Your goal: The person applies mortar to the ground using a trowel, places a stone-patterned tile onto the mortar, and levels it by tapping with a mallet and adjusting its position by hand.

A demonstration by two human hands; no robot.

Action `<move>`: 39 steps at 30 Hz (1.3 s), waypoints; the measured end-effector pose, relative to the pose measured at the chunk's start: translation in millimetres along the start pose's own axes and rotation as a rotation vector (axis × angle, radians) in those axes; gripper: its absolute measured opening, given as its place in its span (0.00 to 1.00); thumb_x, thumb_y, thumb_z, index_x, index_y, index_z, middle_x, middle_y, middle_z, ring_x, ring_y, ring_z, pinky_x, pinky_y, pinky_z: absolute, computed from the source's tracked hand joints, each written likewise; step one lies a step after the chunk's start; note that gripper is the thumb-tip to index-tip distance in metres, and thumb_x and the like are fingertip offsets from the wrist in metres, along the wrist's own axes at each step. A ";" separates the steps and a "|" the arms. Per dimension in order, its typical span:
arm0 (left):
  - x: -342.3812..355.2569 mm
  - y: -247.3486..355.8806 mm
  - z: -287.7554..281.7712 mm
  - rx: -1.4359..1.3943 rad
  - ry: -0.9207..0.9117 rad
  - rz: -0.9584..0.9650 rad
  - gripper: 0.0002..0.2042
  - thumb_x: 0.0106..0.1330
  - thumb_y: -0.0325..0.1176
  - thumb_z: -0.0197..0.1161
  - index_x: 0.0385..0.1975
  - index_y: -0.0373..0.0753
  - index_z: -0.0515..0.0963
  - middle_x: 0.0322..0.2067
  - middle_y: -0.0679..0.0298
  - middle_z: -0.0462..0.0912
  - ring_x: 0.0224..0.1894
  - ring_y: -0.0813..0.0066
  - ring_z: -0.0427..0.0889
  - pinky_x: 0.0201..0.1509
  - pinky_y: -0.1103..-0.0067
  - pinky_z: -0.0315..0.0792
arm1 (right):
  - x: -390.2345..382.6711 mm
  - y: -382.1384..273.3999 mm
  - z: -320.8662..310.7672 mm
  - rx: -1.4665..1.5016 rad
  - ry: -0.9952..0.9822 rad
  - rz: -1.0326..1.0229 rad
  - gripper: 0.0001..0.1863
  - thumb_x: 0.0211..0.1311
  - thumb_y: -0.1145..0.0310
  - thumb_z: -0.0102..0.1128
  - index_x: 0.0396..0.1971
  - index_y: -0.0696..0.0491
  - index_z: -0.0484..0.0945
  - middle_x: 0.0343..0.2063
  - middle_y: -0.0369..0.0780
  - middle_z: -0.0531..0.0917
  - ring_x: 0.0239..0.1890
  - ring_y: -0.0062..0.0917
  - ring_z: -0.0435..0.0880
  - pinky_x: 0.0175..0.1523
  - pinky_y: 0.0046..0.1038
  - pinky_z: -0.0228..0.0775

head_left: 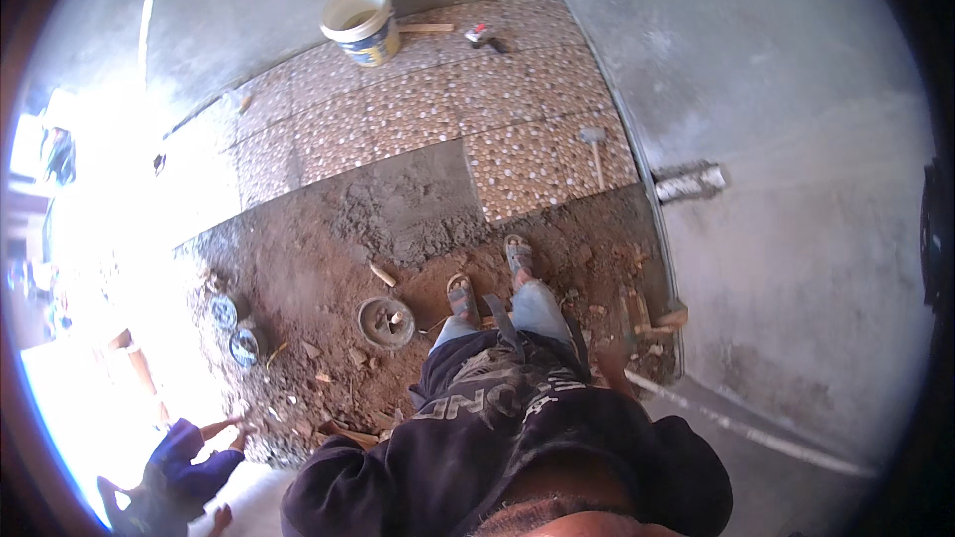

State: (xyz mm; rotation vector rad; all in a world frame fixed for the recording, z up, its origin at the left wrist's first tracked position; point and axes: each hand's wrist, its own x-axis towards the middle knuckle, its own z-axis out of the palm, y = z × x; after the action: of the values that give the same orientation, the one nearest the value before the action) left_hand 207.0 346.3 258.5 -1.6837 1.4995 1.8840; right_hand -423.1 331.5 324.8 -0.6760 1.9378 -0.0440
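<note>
Brown, dusty right hand [609, 362] hangs over loose dirt [328, 259] — grip unclear; left hand unseen.

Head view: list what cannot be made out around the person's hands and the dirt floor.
- Left hand: hidden in the head view behind the dark sweater; open or shut is unclear.
- Right hand: small and dim beside the hip; its grip cannot be read.
- Left side: washed out by glare, so the floor there is lost.
- Round pan: its contents are too small to identify.
- Another person: cut off by the lower left edge.
</note>
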 end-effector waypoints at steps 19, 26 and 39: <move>73.1 164.9 -100.0 -0.669 0.235 -0.124 0.17 0.70 0.41 0.53 0.51 0.37 0.74 0.42 0.61 0.81 0.44 0.69 0.79 0.47 0.76 0.73 | 3.9 -88.7 -79.4 0.144 0.382 -0.288 0.23 0.65 0.54 0.50 0.52 0.55 0.76 0.46 0.51 0.80 0.53 0.40 0.78 0.57 0.36 0.67; 118.1 317.7 -78.5 -0.714 0.301 -0.101 0.16 0.71 0.41 0.52 0.51 0.38 0.74 0.42 0.62 0.80 0.44 0.70 0.79 0.48 0.76 0.72 | 63.3 -74.0 -134.1 -0.150 0.197 -0.171 0.19 0.64 0.59 0.50 0.50 0.52 0.77 0.47 0.52 0.79 0.53 0.46 0.76 0.58 0.40 0.66; 255.5 601.6 91.2 -0.131 0.353 0.130 0.22 0.67 0.42 0.57 0.56 0.35 0.70 0.49 0.51 0.78 0.55 0.60 0.76 0.57 0.70 0.69 | 393.7 -32.5 -329.3 -0.197 0.072 -0.233 0.25 0.65 0.57 0.46 0.57 0.56 0.71 0.52 0.51 0.77 0.55 0.44 0.75 0.60 0.40 0.66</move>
State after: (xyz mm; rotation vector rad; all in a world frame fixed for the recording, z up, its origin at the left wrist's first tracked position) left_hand -360.3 22.1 351.3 -2.1166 1.6784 1.8554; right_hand -807.8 31.2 162.5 -1.0421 1.9396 -0.0221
